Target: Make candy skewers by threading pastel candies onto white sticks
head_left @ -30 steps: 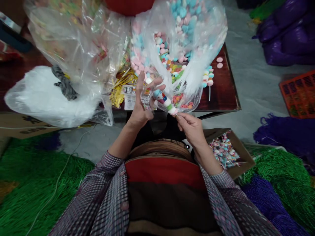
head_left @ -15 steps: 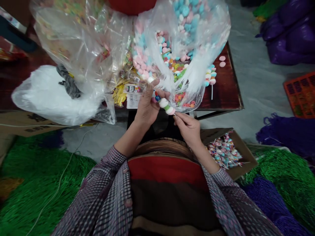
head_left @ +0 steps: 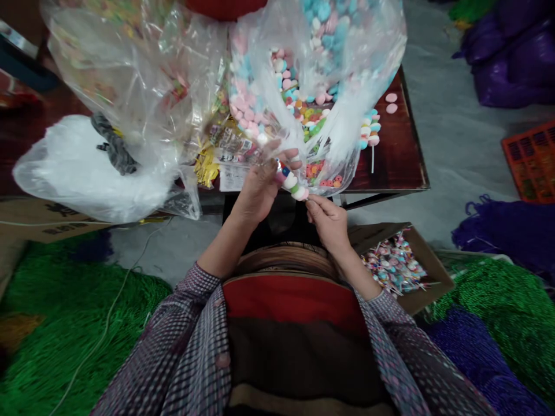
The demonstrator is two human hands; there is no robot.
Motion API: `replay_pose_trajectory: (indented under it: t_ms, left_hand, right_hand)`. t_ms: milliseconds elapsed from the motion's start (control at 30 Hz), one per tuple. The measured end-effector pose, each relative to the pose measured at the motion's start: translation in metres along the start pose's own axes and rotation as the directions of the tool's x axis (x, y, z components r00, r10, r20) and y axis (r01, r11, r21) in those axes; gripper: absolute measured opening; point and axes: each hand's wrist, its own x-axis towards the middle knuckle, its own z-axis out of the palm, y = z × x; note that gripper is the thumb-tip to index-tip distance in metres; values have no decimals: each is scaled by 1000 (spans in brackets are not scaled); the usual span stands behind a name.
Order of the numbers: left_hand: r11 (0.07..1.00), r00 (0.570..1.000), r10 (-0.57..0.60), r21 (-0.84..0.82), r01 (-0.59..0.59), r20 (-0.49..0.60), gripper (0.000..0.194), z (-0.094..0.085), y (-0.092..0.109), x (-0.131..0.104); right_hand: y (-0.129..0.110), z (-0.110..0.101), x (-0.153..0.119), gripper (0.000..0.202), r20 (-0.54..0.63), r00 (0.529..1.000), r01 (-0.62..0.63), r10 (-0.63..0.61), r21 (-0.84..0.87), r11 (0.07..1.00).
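A candy skewer (head_left: 293, 185) of pink, white and green pieces slants between my two hands, above the table's front edge. Near its upper end, a blue, red and white printed patch (head_left: 282, 169) shows beside my fingers; it looks like part of a clear wrapper. My left hand (head_left: 259, 188) closes around that upper end, its fingertips blurred and partly extended. At the lower end, my right hand (head_left: 328, 218) pinches the stick just below the last pink piece. The stick itself is mostly hidden by the fingers.
Clear bags of marshmallow candies (head_left: 329, 40) and ring candies (head_left: 318, 170) cover the dark table (head_left: 403, 156). A finished-looking candy skewer (head_left: 370, 130) and two pink pieces (head_left: 391, 103) lie at right. Below stands a cardboard box (head_left: 433, 277) of wrapped candies. Gold ties (head_left: 207, 167) lie left.
My left hand has shifted slightly down and left, and its fingers have moved at the skewer's upper end. My right hand still pinches the lower end. The view has shifted a little.
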Motion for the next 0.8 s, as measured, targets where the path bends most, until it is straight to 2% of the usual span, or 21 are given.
replay_pose_trajectory:
  t_ms: [100,233,367,533,633,700,800]
  left_hand:
    - [1000,998,-15,3,15,-56,41,2,10,-2]
    - [1000,982,-22,-13,20,-187,43,7,10,-3]
    - [1000,970,-6,-25,-1,-244,37,4,0,0]
    - [998,968,61,-11,-65,-245,25,1,-13,2]
    - [993,966,114,19,-113,-234,25,5,-13,0]
    - [993,969,117,50,-109,-220,29,7,-10,-1]
    - [993,981,91,93,-76,-173,33,8,-6,-2]
  right_hand:
    - [-2,0,2,22,-44,990,124,-131,-133,983]
    - [-5,3,5,16,-50,943,305,-328,-261,916]
    - [-7,6,5,15,-79,924,334,-375,-312,889]
    - [-11,6,1,16,-102,950,253,-295,-302,919]
    - [-11,6,0,20,-75,987,128,-142,-165,978]
    - [-9,5,-1,28,-16,1000,-3,3,-16,1000]
    - [-6,4,-2,42,150,978,-170,146,164,972]
